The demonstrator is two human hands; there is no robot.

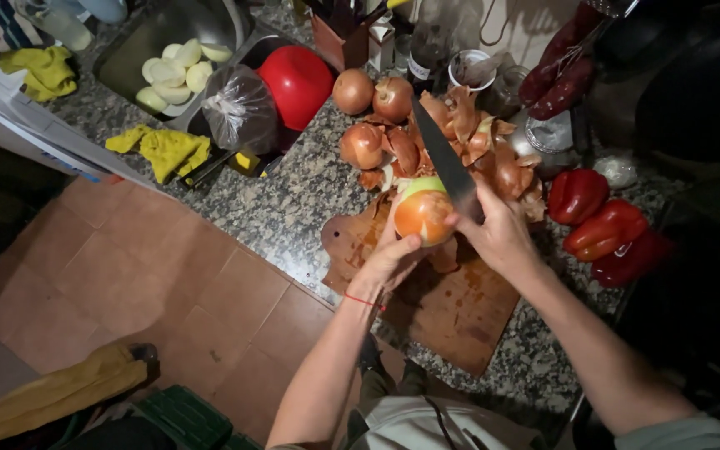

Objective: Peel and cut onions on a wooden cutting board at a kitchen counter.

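Both hands grip: left hand (387, 260) the onion (423, 215), right hand (500, 236) the knife (446, 161), blade pointing away up-left.

Packaging we can see: a clear plastic bag (240, 108), knotted at its top, sits at the counter's near edge beside a red bowl (297, 82). A dark bottle (427, 42) with a pale label stands at the back of the counter; a small white carton (382, 37) stands just left of it. We see no signs or screens.
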